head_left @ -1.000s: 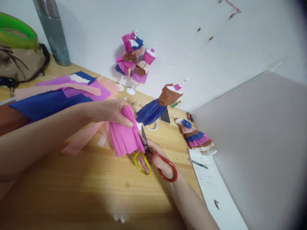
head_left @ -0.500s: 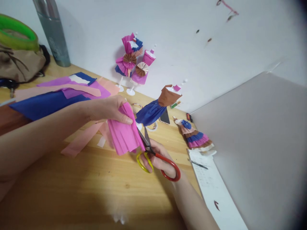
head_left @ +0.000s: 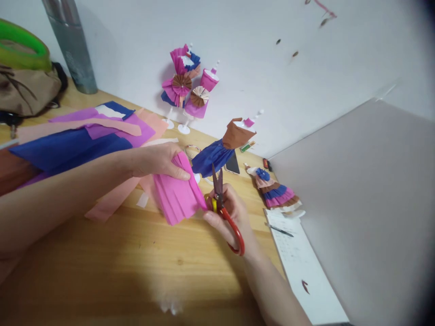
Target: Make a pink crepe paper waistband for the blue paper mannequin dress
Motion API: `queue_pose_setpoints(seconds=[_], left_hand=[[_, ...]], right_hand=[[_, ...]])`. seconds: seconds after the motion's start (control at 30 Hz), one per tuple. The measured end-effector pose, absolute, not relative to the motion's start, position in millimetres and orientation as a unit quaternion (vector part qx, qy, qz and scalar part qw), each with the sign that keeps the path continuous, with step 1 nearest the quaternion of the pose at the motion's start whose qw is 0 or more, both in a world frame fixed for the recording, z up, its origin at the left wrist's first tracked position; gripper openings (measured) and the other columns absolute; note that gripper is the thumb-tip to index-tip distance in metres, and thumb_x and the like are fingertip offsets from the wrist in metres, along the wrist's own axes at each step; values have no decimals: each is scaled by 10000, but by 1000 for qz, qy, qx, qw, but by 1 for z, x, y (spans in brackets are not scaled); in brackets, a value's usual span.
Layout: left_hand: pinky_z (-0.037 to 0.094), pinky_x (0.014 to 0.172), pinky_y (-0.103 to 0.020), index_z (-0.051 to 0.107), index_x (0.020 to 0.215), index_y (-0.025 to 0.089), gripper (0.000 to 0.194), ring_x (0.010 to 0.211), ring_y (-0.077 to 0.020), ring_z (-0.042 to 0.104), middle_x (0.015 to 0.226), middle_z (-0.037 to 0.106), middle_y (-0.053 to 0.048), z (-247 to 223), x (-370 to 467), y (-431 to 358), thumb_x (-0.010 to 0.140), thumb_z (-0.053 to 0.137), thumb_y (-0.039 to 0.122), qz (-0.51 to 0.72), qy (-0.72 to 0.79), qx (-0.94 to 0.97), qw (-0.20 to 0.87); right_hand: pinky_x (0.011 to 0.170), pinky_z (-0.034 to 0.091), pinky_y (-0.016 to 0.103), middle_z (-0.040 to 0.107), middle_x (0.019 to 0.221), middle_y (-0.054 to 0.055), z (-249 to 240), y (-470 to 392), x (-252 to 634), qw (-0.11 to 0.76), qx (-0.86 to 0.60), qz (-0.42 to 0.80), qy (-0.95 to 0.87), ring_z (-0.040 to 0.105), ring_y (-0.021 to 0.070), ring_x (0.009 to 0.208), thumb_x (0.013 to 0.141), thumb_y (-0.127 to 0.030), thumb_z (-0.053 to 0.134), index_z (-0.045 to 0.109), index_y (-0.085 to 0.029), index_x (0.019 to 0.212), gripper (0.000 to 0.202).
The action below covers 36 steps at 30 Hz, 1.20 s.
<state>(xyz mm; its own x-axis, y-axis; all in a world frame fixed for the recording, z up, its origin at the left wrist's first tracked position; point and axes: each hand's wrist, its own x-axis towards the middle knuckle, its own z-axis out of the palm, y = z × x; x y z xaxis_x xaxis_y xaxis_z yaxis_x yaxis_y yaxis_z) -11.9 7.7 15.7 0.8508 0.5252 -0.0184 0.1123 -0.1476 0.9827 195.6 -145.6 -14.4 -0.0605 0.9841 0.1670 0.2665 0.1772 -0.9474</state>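
My left hand (head_left: 166,162) pinches the upper edge of a pleated pink crepe paper piece (head_left: 178,194), thumb on top. My right hand (head_left: 231,217) is closed around scissors (head_left: 219,192) with one red and one yellow handle; their blades point up and stand slightly apart. The right thumb and a finger are at the paper's right corner, seemingly touching it. Behind the blades stands a small dress form (head_left: 239,133) with a brown paper top and a blue paper skirt (head_left: 212,156).
Coloured paper sheets (head_left: 71,145) lie at the left, near a bag (head_left: 29,90) and a grey bottle (head_left: 79,63). Two dressed forms (head_left: 181,83) stand by the wall. At right are a phone (head_left: 233,163), a layered paper dress (head_left: 277,192), a written sheet (head_left: 292,253) and a pen (head_left: 281,231).
The scissors have moved off the paper's right edge and turned upright in my right hand. That hand's fingertips have come to the paper's corner. My left hand keeps its pinch.
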Motion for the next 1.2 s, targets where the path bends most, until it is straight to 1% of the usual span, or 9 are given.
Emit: queue_pose_setpoints(seconds=[0.13,0.3,0.43,0.57,0.67,0.83,0.97,1.07,1.2], left_hand=[[456,582,-234,729,694,156,84,632,-145,633,702,708,-10,15,-9,5,709,752,236,162,197,744,618],[426,573,-225,722,687,156,71,590,-121,589,652,678,12,16,-1,-5,699,739,224,176,191,757,599],[390,542,-219,692,655,148,121,566,-111,532,609,630,21,14,4,-14,693,747,249,132,211,748,615],[392,545,-203,720,712,144,84,598,-112,558,654,666,19,9,4,-13,695,760,216,110,219,736,631],[396,522,-201,733,699,164,63,572,-111,569,644,680,22,6,3,-9,688,782,202,100,210,711,663],[350,469,-202,721,633,168,149,498,-97,521,555,625,15,0,2,-2,737,778,259,125,232,675,689],[338,474,-202,722,619,158,162,486,-86,480,512,562,27,-1,1,4,733,775,262,150,234,698,660],[317,468,-207,722,596,159,164,458,-67,413,490,529,38,2,-1,9,714,789,252,155,228,711,646],[355,480,-206,751,646,166,111,475,-84,469,503,566,24,5,-8,17,689,803,254,173,255,693,651]], right_hand=[[575,349,282,507,750,-17,-9,-142,199,459,-519,391,-606,438,141,641,821,-570,747,506,-229,923,430],[568,364,285,538,793,-9,-12,-131,193,496,-509,419,-565,457,138,633,796,-499,797,484,-242,943,431],[563,367,267,547,755,-32,-20,-126,183,508,-500,433,-552,457,123,615,750,-404,844,476,-243,906,430],[544,371,249,548,735,-44,-21,-127,182,512,-508,437,-538,453,111,598,745,-346,825,477,-244,900,394],[530,369,243,544,719,-52,-18,-129,183,508,-516,439,-531,444,104,582,740,-317,808,477,-243,881,367],[529,368,239,540,709,-56,-19,-129,183,509,-516,434,-534,436,98,576,736,-282,799,481,-240,871,347],[518,365,238,550,725,-48,-19,-129,185,513,-508,436,-537,437,98,568,766,-361,804,489,-242,898,362],[490,355,241,551,758,-25,-12,-132,194,490,-495,452,-557,429,96,560,799,-456,780,531,-223,925,363],[456,345,251,517,709,-21,3,-138,211,421,-487,506,-574,448,109,543,750,-675,753,555,-206,888,528]])
